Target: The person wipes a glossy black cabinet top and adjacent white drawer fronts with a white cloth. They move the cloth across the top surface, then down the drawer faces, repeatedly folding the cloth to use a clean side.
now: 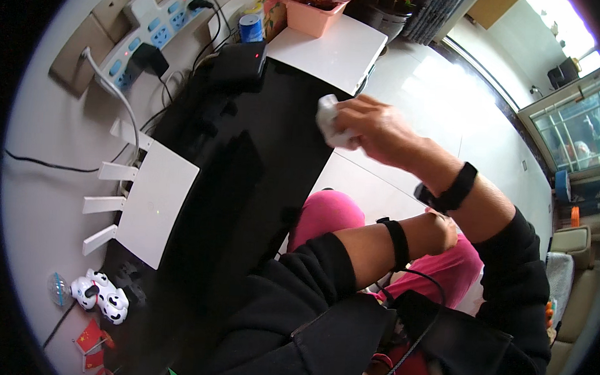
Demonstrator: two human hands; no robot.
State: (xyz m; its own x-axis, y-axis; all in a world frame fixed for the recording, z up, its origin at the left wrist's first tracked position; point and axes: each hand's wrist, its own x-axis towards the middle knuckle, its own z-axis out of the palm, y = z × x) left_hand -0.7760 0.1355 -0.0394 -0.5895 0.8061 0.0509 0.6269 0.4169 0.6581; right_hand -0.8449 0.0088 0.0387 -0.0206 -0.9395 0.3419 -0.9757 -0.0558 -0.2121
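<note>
My right hand point(379, 128) is raised beside the edge of a glossy black cabinet top point(246, 149), its fingers closed on a crumpled white cloth or tissue point(332, 123). Whether the cloth touches the surface cannot be told. My left hand point(442, 233) lies by my pink-clad knee, below the right wrist; its fingers are mostly hidden. Both wrists wear black straps. On the black top lie a white router point(159, 205) with several antennas and a black box point(240, 62) with a red light.
Along the wall are a power strip point(158, 35) with plugs and loose cables. A white cabinet top point(327, 51) at the back bears a pink plastic basket point(311, 17); a blue can point(251, 28) stands beside it. A spotted toy dog point(102, 297) and small red flags point(90, 337) are at lower left.
</note>
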